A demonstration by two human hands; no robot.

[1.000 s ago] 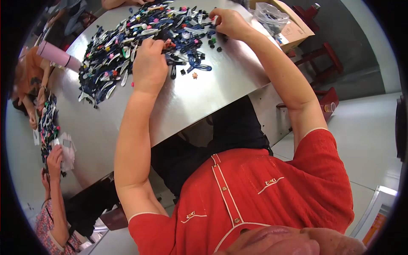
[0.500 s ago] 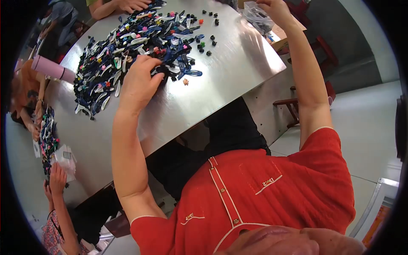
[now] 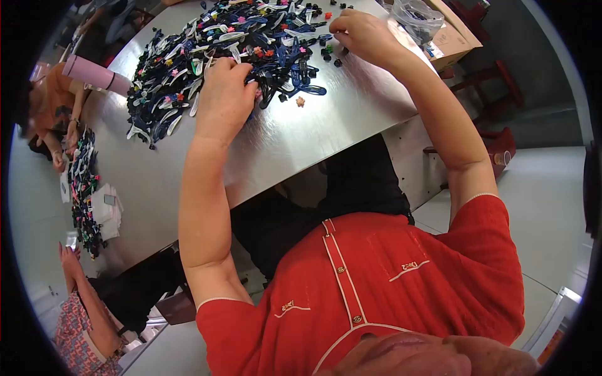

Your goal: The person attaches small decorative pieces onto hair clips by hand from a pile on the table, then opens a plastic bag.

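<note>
A large pile of hair clips (image 3: 188,69), mostly dark blue, black and white snap clips with small coloured flower claw clips among them, covers the far part of the metal table (image 3: 288,147). My left hand (image 3: 227,94) rests at the pile's near edge, fingers curled among the clips; its fingertips are partly hidden. Over the small black claw clips (image 3: 327,55) right of the pile is my right hand (image 3: 364,37), its fingers bent down and closed. What it holds, if anything, does not show. An orange flower claw clip (image 3: 300,101) lies apart in front of the pile.
A clear plastic bag (image 3: 417,19) with dark contents sits in a cardboard box (image 3: 461,37) off the table's right end. A pink tumbler (image 3: 94,74) lies left. Two people at the left are near a second clip pile (image 3: 84,182) and white bags (image 3: 106,213).
My right hand has moved from the plastic bag back over the table to the small black claw clips. My left hand stays at the pile's edge. The view has shifted slightly.
</note>
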